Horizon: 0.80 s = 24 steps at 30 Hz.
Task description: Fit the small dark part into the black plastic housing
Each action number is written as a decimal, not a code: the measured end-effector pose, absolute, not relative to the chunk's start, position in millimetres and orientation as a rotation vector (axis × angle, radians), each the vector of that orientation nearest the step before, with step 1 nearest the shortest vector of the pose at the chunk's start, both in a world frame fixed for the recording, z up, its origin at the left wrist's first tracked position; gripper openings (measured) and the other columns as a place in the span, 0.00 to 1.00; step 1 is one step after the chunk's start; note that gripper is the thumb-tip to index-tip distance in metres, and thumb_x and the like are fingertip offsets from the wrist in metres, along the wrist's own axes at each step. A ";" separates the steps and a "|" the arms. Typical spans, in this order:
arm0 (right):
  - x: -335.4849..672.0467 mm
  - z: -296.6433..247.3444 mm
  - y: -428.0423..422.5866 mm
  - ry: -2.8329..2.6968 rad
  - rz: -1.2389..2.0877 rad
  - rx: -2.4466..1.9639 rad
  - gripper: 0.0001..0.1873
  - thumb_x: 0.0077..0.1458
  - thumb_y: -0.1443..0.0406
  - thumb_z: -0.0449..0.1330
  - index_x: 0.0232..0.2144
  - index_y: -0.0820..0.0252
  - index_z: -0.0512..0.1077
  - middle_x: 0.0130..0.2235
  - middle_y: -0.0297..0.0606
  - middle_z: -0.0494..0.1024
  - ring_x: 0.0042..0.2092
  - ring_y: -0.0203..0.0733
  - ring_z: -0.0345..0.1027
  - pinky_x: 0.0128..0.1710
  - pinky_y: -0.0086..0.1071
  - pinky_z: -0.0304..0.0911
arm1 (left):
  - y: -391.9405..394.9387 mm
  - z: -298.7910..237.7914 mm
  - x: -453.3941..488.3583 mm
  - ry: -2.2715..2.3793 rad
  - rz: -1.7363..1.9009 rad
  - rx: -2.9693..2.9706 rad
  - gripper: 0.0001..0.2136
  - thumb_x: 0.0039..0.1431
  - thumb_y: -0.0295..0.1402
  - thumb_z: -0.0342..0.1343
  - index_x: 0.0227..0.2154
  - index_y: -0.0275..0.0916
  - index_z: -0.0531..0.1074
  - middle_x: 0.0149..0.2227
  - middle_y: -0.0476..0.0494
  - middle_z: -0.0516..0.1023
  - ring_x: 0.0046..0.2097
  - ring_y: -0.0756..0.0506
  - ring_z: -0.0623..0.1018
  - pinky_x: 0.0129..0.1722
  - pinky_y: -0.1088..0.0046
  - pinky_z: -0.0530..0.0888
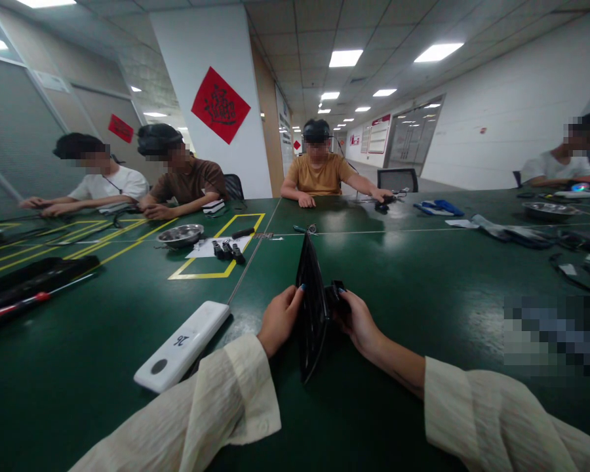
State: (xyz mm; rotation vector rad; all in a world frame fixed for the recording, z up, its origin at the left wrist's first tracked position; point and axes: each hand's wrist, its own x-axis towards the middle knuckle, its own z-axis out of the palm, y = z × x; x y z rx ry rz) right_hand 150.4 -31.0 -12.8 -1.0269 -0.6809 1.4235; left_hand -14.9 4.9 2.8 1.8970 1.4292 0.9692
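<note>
A thin black panel (pixel 313 321) with a raised rim stands on edge above the table, nearly edge-on to me, so its exact kind is unclear. My left hand (pixel 280 319) grips its left side, thumb on the inner face. On the other side, my right hand (pixel 362 326) is closed around a small black part (pixel 335 295) at the panel's right face. Whether that part is fixed to the panel I cannot tell. Left of my hands lies a white oblong device (pixel 184 347) marked "26".
A green table (pixel 423 275) spreads out ahead. Further off are a metal bowl (pixel 180 236), several black clips (pixel 229 251) on white paper and a blue cloth item (pixel 438 208). A red-handled screwdriver (pixel 32 301) lies far left. Several people sit around the table.
</note>
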 end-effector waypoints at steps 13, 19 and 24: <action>150.9 -16.9 -29.7 -0.715 1.406 -1.017 0.13 0.47 0.53 0.57 0.28 0.56 0.66 0.21 0.29 0.67 0.23 0.35 0.60 0.19 0.25 0.48 | 3.8 4.9 -14.9 1.433 0.918 2.061 0.14 0.57 0.39 0.41 0.21 0.39 0.62 0.23 0.49 0.67 0.28 0.48 0.67 0.28 0.76 0.59; 152.2 -24.4 -25.5 -0.725 1.405 -0.971 0.14 0.46 0.53 0.57 0.28 0.57 0.67 0.22 0.29 0.68 0.22 0.35 0.60 0.18 0.25 0.48 | 3.1 5.4 -13.8 1.404 0.862 1.976 0.22 0.57 0.47 0.37 0.21 0.36 0.66 0.22 0.48 0.68 0.27 0.48 0.67 0.27 0.76 0.60; 152.2 -25.0 -25.5 -0.731 1.407 -0.976 0.15 0.46 0.52 0.57 0.28 0.57 0.67 0.21 0.30 0.68 0.22 0.35 0.60 0.17 0.25 0.48 | 2.9 7.0 -12.9 1.449 0.850 1.972 0.19 0.57 0.42 0.34 0.17 0.38 0.59 0.19 0.49 0.63 0.25 0.49 0.64 0.25 0.75 0.58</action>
